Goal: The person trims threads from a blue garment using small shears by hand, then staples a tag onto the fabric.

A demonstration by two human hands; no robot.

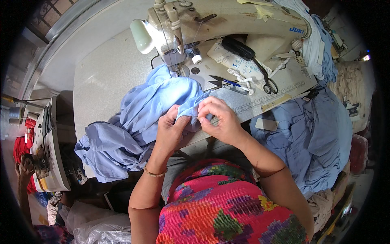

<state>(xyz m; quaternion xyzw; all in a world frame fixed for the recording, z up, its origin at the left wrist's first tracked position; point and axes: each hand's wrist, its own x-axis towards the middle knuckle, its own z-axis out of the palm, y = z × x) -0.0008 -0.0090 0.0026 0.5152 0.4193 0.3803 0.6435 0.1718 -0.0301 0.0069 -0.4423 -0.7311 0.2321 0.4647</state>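
A light blue garment (150, 101) lies bunched on the sewing table, its far end beside the needle area of the sewing machine (174, 36). My left hand (171, 126) pinches a folded edge of it between thumb and fingers at the table's near edge. Close on the right, my right hand (217, 116) is closed, thumb against fingertips, at the same edge of cloth. Whether a thread or something else small is between those fingertips cannot be made out. Just beyond my right hand lie thread snips (227, 84) with a blue part.
Black-handled scissors (264, 77) and a white cord (243, 81) lie under the machine arm. A ruler strip (280, 91) runs along the table's right side. More blue garments (300, 142) are heaped at right. At far left, another person's hand (26, 166) is at another machine.
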